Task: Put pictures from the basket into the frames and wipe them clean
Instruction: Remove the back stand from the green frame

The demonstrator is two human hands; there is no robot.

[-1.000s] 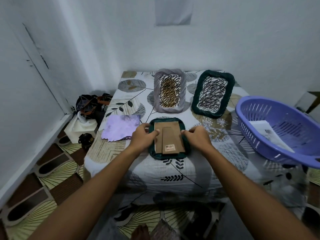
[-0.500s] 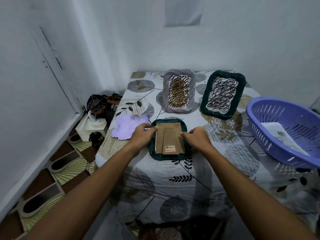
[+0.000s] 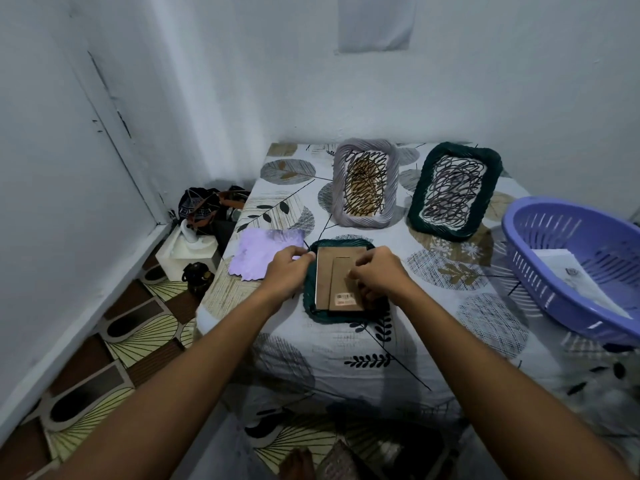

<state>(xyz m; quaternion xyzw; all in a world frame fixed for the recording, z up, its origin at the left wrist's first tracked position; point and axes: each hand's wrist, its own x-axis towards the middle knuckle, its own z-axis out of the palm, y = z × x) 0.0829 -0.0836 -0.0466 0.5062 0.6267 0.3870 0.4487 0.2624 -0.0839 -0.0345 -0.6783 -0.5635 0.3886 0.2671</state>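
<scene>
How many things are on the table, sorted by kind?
Picture frames: 3 (grey frame, dark green frame, face-down dark green frame)
Purple cloth: 1
Purple basket: 1
Total: 5

Right hand [image 3: 379,271] now reaching in from the frame's edge onto the brown backing board [image 3: 341,277], fingers curling over it.
</scene>
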